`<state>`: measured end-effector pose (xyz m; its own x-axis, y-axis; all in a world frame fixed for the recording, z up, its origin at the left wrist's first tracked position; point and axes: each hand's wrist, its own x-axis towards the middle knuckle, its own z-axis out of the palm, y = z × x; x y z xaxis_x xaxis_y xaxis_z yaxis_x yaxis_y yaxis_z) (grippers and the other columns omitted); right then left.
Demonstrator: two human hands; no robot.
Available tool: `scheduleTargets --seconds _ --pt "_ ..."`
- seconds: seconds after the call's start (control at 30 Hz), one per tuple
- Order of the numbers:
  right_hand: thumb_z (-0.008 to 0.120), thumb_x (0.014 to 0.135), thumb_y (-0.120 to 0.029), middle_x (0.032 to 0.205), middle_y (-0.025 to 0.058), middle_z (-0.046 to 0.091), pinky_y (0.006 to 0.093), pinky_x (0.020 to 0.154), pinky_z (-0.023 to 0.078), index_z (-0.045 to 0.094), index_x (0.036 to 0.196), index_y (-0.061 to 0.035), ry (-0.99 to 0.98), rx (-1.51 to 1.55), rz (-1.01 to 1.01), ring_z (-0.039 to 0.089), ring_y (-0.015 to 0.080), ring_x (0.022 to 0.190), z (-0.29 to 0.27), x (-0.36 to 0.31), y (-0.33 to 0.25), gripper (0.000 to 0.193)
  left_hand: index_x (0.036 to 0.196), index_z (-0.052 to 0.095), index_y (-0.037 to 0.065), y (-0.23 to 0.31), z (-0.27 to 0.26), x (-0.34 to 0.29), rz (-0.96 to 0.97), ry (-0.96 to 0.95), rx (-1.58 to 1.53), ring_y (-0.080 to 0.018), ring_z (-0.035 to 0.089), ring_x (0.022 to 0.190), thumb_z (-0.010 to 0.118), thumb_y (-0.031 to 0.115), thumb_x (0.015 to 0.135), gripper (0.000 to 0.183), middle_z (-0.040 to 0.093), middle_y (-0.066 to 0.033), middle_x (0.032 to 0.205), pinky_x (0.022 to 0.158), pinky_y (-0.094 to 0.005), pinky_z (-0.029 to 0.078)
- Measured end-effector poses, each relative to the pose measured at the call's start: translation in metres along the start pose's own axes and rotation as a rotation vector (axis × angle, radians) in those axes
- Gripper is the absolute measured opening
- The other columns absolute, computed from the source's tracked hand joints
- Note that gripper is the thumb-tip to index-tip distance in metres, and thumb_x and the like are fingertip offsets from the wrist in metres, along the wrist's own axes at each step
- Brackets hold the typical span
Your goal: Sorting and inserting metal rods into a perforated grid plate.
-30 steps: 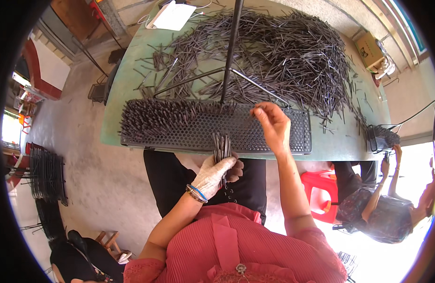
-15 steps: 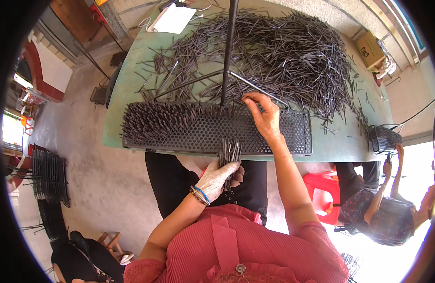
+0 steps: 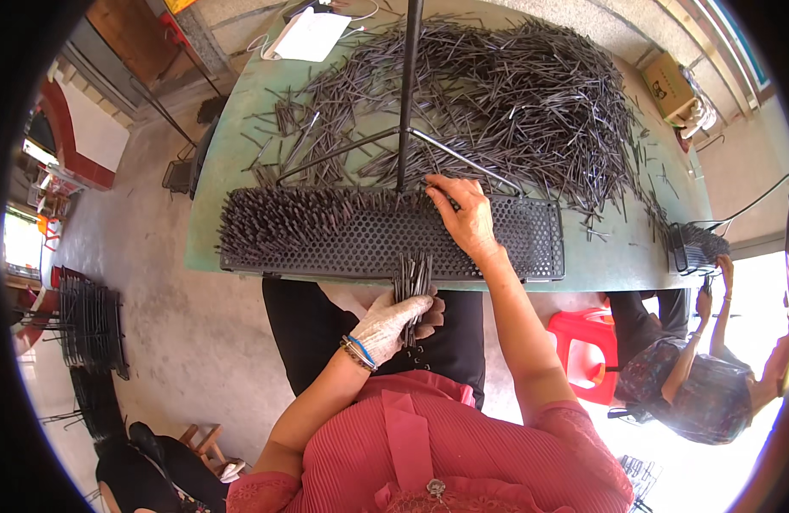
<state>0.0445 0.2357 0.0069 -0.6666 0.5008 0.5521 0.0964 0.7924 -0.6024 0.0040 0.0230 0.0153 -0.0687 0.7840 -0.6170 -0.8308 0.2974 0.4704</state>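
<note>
A long black perforated panel (image 3: 386, 242) lies along the table's near edge. Short dark strips (image 3: 279, 222) stand upright like bristles in the holes of its left part, while its right part shows bare holes. From its back rise a black pole (image 3: 412, 77) and slanting braces. My left hand (image 3: 390, 327), in a whitish glove, is closed around a bundle of dark thin strips (image 3: 413, 278) just below the panel's front edge. Bare, my right hand (image 3: 470, 221) is over the panel's back middle by the pole's foot, fingers pinched; what they hold is too small to make out.
A large heap of loose dark strips (image 3: 548, 111) covers the back of the green table (image 3: 228, 162). A white object (image 3: 313, 36) lies at the far left. At right, a person (image 3: 702, 389) works on a similar black piece (image 3: 698, 248) near a red stool (image 3: 565, 350).
My right hand has moved a little left and down, closer to the panel near the pole's foot. My left hand keeps its grip on the bundle.
</note>
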Motion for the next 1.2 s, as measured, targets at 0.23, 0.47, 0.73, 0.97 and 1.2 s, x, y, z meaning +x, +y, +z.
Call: scheduleTargets --seconds 0.23,0.47,0.73,0.97,1.2 --pt "0.065 0.086 -0.009 0.099 0.0134 0.068 0.0332 0.083 0.047 0.068 0.104 -0.0025 0.069 -0.035 -0.03 0.064 0.0274 0.089 -0.01 -0.003 -0.013 0.019 0.119 0.054 0.003 -0.001 -0.004 0.001 0.048 -0.075 0.034 -0.0164 0.064 0.077 0.059 0.013 0.092 0.029 0.065 -0.0092 0.096 0.061 -0.0246 0.052" --pt "0.066 0.091 -0.02 0.09 0.0076 0.07 0.0256 0.075 0.05 0.066 0.105 0.0055 -0.325 0.543 0.617 0.062 0.0117 0.082 -0.037 -0.038 -0.044 0.029 0.119 0.053 0.002 0.005 -0.002 -0.003 0.184 -0.127 -0.039 -0.016 0.064 0.076 0.058 0.013 0.093 0.028 0.065 -0.0097 0.097 0.062 -0.0248 0.052" --pt "0.074 0.084 -0.013 0.081 0.0038 0.067 0.0231 0.065 0.048 0.067 0.089 0.0035 -0.415 0.814 0.802 0.06 0.0084 0.073 -0.035 -0.053 -0.045 0.019 0.112 0.056 0.001 0.002 0.006 -0.003 0.203 -0.077 0.051 -0.0169 0.067 0.081 0.06 0.016 0.092 0.025 0.067 -0.0104 0.099 0.063 -0.0254 0.053" --pt "0.071 0.085 -0.009 0.083 0.0048 0.068 0.0223 0.065 0.048 0.065 0.097 0.0016 0.006 0.789 0.691 0.06 0.0094 0.072 -0.041 -0.043 -0.039 0.017 0.111 0.056 0.003 0.0 0.006 -0.002 0.208 -0.007 0.048 -0.0158 0.066 0.077 0.059 0.017 0.093 0.023 0.067 -0.01 0.098 0.059 -0.0239 0.052" --pt "0.072 0.082 -0.004 0.087 0.0075 0.07 0.0261 0.073 0.052 0.064 0.1 -0.0019 0.197 0.283 0.198 0.066 0.0133 0.076 -0.026 -0.008 -0.012 0.02 0.112 0.056 0.004 -0.002 0.01 0.001 0.058 -0.043 0.095 -0.0151 0.065 0.076 0.058 0.016 0.093 0.023 0.066 -0.0094 0.095 0.061 -0.024 0.053"
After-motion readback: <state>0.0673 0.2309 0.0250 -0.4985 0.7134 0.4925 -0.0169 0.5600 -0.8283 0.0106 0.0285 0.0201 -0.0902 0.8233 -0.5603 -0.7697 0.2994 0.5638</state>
